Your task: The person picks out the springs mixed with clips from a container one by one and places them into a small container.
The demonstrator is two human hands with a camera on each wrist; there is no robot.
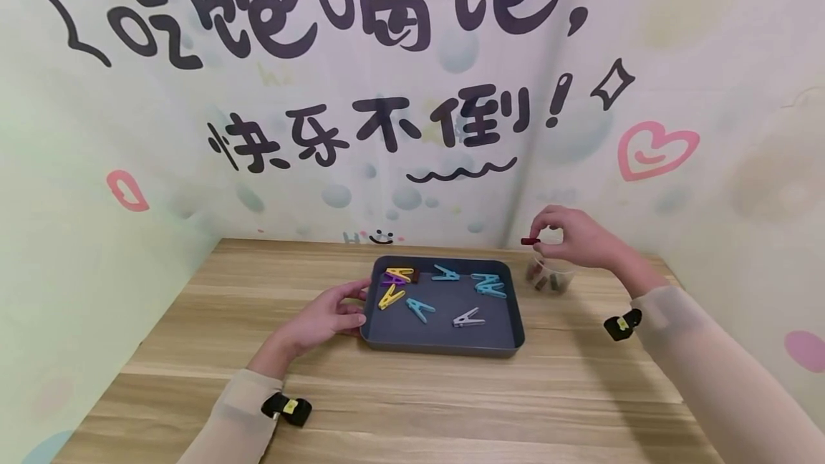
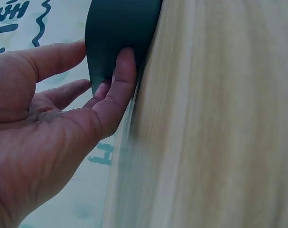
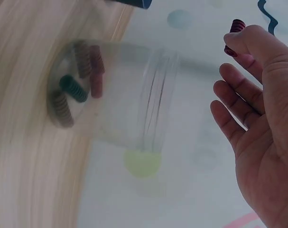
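In the head view, my right hand (image 1: 573,235) pinches a small dark red coil spring (image 3: 235,37) between thumb and index finger, above a clear plastic jar (image 3: 125,95). The other fingers are loosely bent. Inside the jar lie several springs, among them a green spring (image 3: 73,88) and a red spring (image 3: 96,78). My left hand (image 1: 327,315) touches the outer left wall of a dark grey tray (image 1: 445,351), fingers against its side. On the tray lie yellow clothespins (image 1: 390,297), blue clothespins (image 1: 420,309), a purple clothespin (image 1: 392,280) and a pale grey clothespin (image 1: 468,319).
A small dark brown piece (image 1: 415,276) lies beside the upper yellow clothespin in the tray. The jar stands just right of the tray on the wooden table (image 1: 412,407). A printed wall sheet (image 1: 361,185) rises behind the table's far edge.
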